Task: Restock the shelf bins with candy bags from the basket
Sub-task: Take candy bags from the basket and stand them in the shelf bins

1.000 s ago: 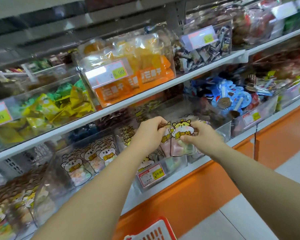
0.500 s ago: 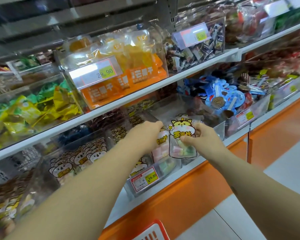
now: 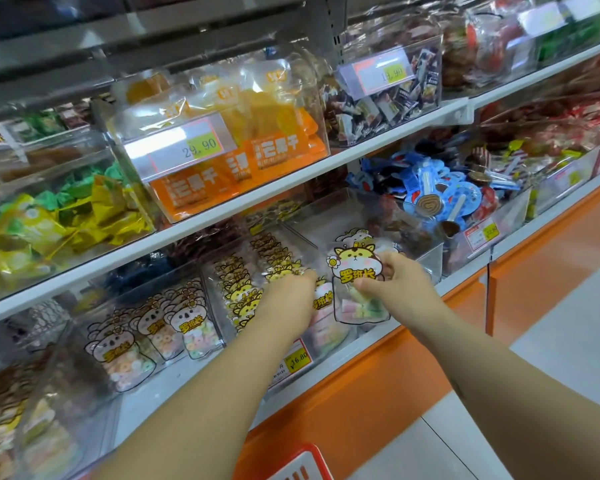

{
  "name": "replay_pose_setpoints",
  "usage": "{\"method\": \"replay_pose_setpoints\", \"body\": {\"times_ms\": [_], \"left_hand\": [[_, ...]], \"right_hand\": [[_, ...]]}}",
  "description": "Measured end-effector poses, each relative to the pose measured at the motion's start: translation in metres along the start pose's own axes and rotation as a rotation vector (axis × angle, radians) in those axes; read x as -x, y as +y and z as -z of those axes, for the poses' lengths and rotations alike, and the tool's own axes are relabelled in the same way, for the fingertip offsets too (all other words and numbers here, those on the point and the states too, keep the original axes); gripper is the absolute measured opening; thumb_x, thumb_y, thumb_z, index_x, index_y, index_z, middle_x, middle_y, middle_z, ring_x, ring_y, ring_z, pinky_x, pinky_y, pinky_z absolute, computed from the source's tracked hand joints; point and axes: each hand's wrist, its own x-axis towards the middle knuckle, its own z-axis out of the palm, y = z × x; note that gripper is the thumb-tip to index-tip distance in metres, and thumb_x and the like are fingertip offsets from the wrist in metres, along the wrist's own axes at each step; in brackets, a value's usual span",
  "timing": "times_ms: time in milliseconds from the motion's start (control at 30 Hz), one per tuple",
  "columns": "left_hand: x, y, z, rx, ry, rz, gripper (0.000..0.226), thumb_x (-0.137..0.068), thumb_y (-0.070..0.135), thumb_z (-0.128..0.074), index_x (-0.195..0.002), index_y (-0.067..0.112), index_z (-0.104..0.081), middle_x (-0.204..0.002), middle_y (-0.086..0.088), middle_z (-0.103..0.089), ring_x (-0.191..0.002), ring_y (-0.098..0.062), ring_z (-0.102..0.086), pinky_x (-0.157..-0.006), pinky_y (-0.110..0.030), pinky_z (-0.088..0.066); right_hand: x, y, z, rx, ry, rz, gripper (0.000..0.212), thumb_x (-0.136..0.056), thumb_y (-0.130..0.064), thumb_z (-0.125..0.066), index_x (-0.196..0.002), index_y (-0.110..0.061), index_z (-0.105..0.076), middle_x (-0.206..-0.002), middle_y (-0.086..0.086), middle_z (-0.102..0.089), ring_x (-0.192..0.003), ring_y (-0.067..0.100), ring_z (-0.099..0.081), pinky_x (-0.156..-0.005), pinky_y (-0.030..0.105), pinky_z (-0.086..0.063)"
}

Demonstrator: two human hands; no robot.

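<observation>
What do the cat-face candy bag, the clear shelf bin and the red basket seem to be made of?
Candy bag: thin plastic film, glossy; the lower part is see-through, showing pastel sweets, and it catches glare.
Shelf bin: rigid clear plastic, likely acrylic; straight transparent walls with bright edges.
Basket: red moulded plastic by the look, with slotted openings; only a corner shows.

White shelves [image 3: 257, 199] top an orange base [image 3: 361, 393] beside pale floor tiles [image 3: 568, 323].
</observation>
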Motion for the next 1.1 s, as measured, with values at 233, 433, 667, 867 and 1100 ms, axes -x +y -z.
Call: {"method": "replay_pose_setpoints", "body": {"times_ms": [233, 433, 667, 867, 1100], "left_hand": [[-0.010, 0.003, -0.014, -0.011, -0.078, 0.050, 0.033, -0.089, 0.004, -0.065, -0.120, 0.013, -0.058, -0.109, -0.011, -0.066, -0.103, -0.031, -0.062, -0.072, -0.034, -0.042], [-0.009, -0.003, 0.009, 0.118, -0.237, -0.028, 0.021, -0.090, 0.010, -0.064, -0.110, 0.011, -0.059, -0.096, -0.006, -0.060, -0.091, -0.028, -0.060, -0.072, -0.035, -0.050], [0.003, -0.005, 0.011, 0.064, -0.116, -0.024, 0.014, -0.092, 0.019, -0.065, -0.079, 0.017, -0.062, -0.088, -0.009, -0.069, -0.088, -0.031, -0.068, -0.072, -0.036, -0.053], [0.007, -0.004, -0.005, -0.013, -0.110, 0.003, 0.024, -0.088, 0.006, -0.062, -0.103, 0.019, -0.075, -0.102, -0.007, -0.068, -0.080, -0.028, -0.060, -0.073, -0.033, -0.052], [0.026, -0.040, 0.013, 0.418, 0.011, -0.024, 0.025, -0.089, 0.037, -0.072, -0.114, 0.034, -0.068, -0.104, 0.015, -0.070, -0.095, -0.007, -0.066, -0.087, -0.034, -0.056]], "right_hand": [[0.004, 0.000, -0.009, 0.030, 0.007, -0.027, 0.025, -0.083, -0.018, -0.077, -0.102, -0.010, -0.062, -0.099, 0.011, -0.072, -0.096, 0.031, -0.067, -0.092, 0.052, -0.053], [0.007, 0.000, -0.007, 0.042, -0.013, -0.022, 0.021, -0.084, -0.015, -0.077, -0.100, -0.014, -0.064, -0.096, 0.002, -0.073, -0.093, 0.022, -0.069, -0.092, 0.048, -0.055], [0.007, -0.001, 0.000, 0.013, -0.012, -0.009, 0.021, -0.086, -0.010, -0.075, -0.096, -0.023, -0.063, -0.096, -0.002, -0.073, -0.094, 0.018, -0.069, -0.092, 0.040, -0.055], [0.005, -0.001, -0.003, 0.063, -0.007, -0.005, 0.022, -0.083, -0.016, -0.078, -0.100, -0.014, -0.064, -0.097, 0.006, -0.073, -0.095, 0.027, -0.069, -0.091, 0.050, -0.055], [0.010, -0.006, -0.004, 0.069, -0.072, 0.027, 0.021, -0.083, -0.021, -0.078, -0.100, -0.018, -0.065, -0.099, 0.003, -0.074, -0.096, 0.025, -0.069, -0.091, 0.048, -0.055]]}}
